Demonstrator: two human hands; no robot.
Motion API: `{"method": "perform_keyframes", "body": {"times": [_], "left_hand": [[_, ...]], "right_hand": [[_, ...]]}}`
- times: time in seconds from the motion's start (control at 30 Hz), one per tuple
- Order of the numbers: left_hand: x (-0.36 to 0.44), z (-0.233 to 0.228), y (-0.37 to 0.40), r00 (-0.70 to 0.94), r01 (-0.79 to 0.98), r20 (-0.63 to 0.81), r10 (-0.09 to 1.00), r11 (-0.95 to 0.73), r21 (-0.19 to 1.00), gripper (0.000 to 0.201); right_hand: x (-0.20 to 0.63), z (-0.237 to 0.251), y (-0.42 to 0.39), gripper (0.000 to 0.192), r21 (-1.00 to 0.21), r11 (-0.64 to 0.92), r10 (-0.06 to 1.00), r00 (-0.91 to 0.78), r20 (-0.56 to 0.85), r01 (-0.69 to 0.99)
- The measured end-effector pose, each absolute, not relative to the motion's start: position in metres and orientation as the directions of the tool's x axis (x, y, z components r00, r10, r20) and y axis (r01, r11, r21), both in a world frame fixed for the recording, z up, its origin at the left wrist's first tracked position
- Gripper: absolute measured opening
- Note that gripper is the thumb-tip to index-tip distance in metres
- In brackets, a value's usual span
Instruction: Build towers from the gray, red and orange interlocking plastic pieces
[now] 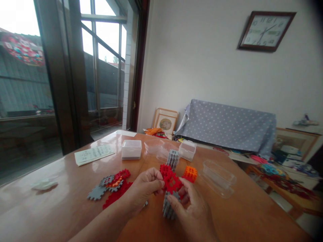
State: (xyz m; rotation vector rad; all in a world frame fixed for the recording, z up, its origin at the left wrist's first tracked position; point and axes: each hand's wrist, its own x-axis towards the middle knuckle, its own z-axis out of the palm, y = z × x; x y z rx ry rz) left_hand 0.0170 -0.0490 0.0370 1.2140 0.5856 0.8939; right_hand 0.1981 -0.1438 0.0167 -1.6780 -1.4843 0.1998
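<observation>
From the head view, here we are over the table (63, 215), and the red toothed panel (172, 182) sits square between the two hands, its windowed face turned up towards the camera. On the near side hangs the grey toothed stack (168, 209), standing roughly upright, its long axis dropping from the panel's near edge towards the tabletop. The right hand (195, 206) has the fuller hold: thumb laid against the stack's top, fingers curled round the panel's right edge. And the left hand (148, 183)? Thumb and fingertips drawn together right at the panel's left edge; whether that edge is caught between them, I cannot tell. That looks like the key line: left fingertips across to right hand, panel in the middle, stack below. Just beyond stands a grey block (173, 158), with an orange block (190, 173) off to the right.
</observation>
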Motion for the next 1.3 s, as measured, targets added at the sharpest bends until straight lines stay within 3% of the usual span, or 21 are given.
{"method": "perform_keyframes", "body": {"times": [0.13,0.23,0.4,0.63,0.87,1.07,1.3], "left_hand": [[0.021,0.035,-0.049,0.585,-0.287,0.084,0.807,0.109,0.952,0.026],[0.023,0.035,-0.050,0.599,-0.306,0.109,0.793,0.102,0.947,0.029],[0.027,0.030,-0.054,0.652,-0.319,0.165,0.740,0.070,0.945,0.035],[0.022,0.029,-0.056,0.711,-0.289,0.241,0.660,-0.039,0.957,0.031],[0.014,0.036,-0.055,0.798,-0.325,0.262,0.543,0.022,0.945,0.050],[0.011,0.039,-0.056,0.888,-0.244,0.228,0.399,-0.012,0.970,0.049],[0.009,0.039,-0.056,0.890,-0.193,0.209,0.404,-0.079,0.978,0.048]], "right_hand": [[0.202,0.019,-0.144,0.057,-0.641,0.087,0.858,0.270,0.437,0.762],[0.206,0.017,-0.142,0.058,-0.691,0.126,0.875,0.249,0.415,0.712],[0.204,0.015,-0.141,0.050,-0.902,0.221,0.911,0.251,0.326,0.370],[0.201,0.035,-0.148,0.044,-0.972,0.223,0.928,0.290,0.233,0.069],[0.204,0.048,-0.153,0.042,-0.990,0.136,0.966,0.226,0.126,-0.029],[0.209,0.042,-0.150,0.028,-0.984,0.127,0.981,0.160,0.107,-0.122],[0.213,0.034,-0.148,0.026,-0.982,0.107,0.987,0.133,0.087,-0.156]]}}
